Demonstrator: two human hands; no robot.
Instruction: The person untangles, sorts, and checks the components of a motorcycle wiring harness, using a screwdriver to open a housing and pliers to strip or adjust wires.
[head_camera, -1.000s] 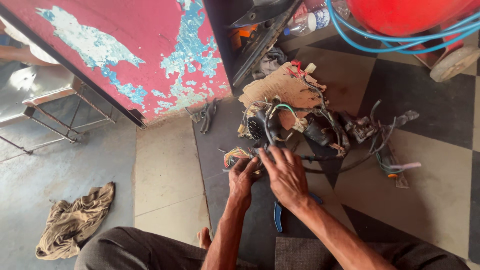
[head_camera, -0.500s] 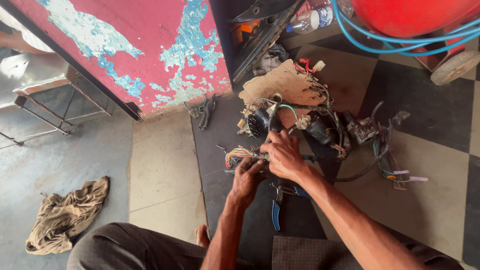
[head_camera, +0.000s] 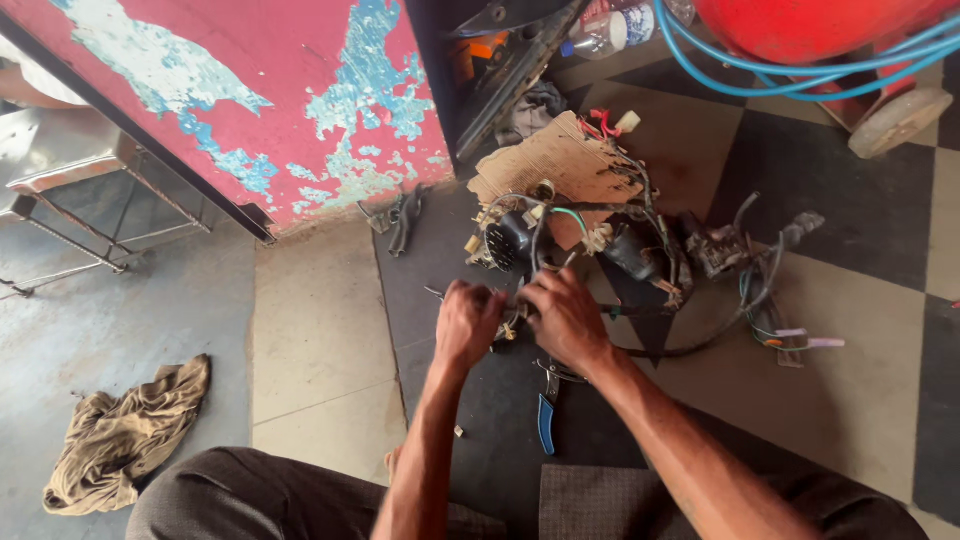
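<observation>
A tangled wiring harness (head_camera: 640, 250) with black sheathing, coloured wires and connectors lies on the floor in front of me. My left hand (head_camera: 468, 322) and my right hand (head_camera: 565, 318) are side by side, both closed around a bundle of its wires at the near left end. A round black part (head_camera: 508, 240) sits just beyond my fingers. Blue-handled pliers (head_camera: 547, 410) lie on the dark mat under my right wrist.
A torn cardboard piece (head_camera: 555, 165) lies behind the harness. A peeling red and blue panel (head_camera: 250, 100) stands at left, a red tank with blue hose (head_camera: 800, 50) at top right. A brown rag (head_camera: 125, 435) lies on the floor at left.
Both hands have drawn closer together on the wire bundle, the left closing into a fist. The camera has tilted slightly, shifting the scene downward.
</observation>
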